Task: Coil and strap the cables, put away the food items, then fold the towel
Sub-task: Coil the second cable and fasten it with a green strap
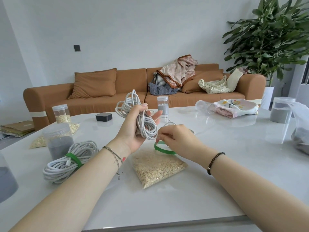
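Observation:
My left hand [133, 129] holds a coil of white cable [142, 118] upright above the white table [217, 164], fingers curled round the loops. My right hand [175, 139] pinches a green strap [163, 148] just below and right of that coil. A second white cable coil [66, 162], bound with a green strap, lies on the table at the left. A clear bag of oats [158, 168] lies flat below my hands. A pink and white patterned towel [234, 108] sits crumpled at the far right of the table.
Clear jars stand around: oats [61, 114] and grey grains [58, 141] at left, grey grains [163, 105] at centre back and at right [281, 113]. More oat bags [40, 141] lie at left. A small black box [103, 116] sits far back. A plastic bag [301, 134] is at right.

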### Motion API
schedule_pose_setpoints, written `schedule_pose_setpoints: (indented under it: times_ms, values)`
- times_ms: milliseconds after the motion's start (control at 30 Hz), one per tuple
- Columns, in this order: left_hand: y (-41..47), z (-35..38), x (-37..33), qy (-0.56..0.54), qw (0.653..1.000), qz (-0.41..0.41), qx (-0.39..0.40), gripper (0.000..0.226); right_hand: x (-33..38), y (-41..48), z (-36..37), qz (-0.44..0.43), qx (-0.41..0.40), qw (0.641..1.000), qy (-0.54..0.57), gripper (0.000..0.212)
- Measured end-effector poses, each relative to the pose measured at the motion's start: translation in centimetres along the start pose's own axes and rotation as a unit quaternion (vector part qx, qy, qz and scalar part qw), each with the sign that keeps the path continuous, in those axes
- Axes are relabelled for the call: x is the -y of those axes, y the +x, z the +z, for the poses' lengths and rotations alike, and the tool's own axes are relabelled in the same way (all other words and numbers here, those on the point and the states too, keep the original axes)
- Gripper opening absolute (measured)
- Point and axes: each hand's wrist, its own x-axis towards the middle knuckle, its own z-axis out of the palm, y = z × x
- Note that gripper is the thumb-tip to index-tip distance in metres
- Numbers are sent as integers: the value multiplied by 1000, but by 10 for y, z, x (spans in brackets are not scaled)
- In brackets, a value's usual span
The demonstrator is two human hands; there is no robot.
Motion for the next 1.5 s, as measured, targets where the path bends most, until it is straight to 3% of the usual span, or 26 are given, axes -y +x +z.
schedule_pose_setpoints:
  times_ms: [167, 300, 400, 567, 667, 833, 933, 1033, 1200, 1267, 1367, 1500]
  values:
    - [2, -4, -2, 40, 999, -24, 22, 25, -13, 5, -5, 4, -76, 997, -24, 43]
    - [5, -10, -1, 40, 998, -46, 22, 18, -17, 5, -10, -63, -73, 995, 1, 22]
    - [6, -11, -3, 27, 997, -62, 23, 17, -20, 7, -9, -75, -94, 993, 4, 18]
    - [1, -9, -3, 21, 994, -88, 56, 27, -20, 7, -15, -32, -210, 977, 17, 55]
    - [-1, -6, -4, 4, 992, -104, 65, 25, -19, 5, -19, -27, -232, 972, -5, 63]
    - [-3, -5, -4, 35, 990, -121, 59, 8, -26, 10, -19, -69, -197, 977, 43, 35]
    - [0, -8, 0, 51, 988, -139, 48, 11, -29, 12, -17, -75, -187, 979, 44, 20]
    - [3, -11, 2, 68, 983, -167, 40, 23, -26, 10, -20, -55, -213, 975, 34, 25]
    - [0, -11, 2, 140, 967, -204, 55, 8, -14, 1, -32, 41, -277, 959, -52, 62]
    - [0, -11, 3, 141, 963, -216, 76, 18, -14, 1, -35, 60, -286, 955, -54, 66]
    - [2, -13, 3, 114, 961, -235, 91, 15, -16, 2, -34, 34, -288, 956, -40, 61]
    - [4, -15, 1, 90, 954, -262, 113, 12, -15, 1, -32, -39, -299, 952, -49, 38]
